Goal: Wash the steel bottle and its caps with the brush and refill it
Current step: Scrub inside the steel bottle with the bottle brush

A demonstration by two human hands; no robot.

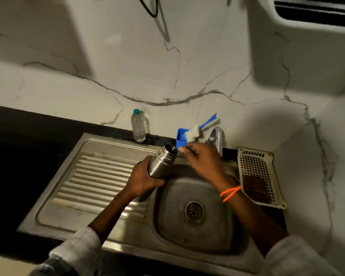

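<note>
The steel bottle [162,162] is uncapped and tilted, its open mouth pointing up and right over the sink's back edge. My left hand [142,179] grips its lower body. My right hand [200,159] reaches to a blue plastic cup [181,140] behind the sink, fingertips at the cup's lower front edge. A brush [195,132] with white bristles and a blue handle leans in that cup, handle pointing up right. I see no caps.
A steel sink bowl [217,232] with a drain [194,211] lies below my hands, and a ribbed drainboard [96,178] is at left. A tap [217,139] stands behind the bowl. A clear plastic water bottle [138,126] stands by the wall. A cream perforated basket [257,174] sits at right.
</note>
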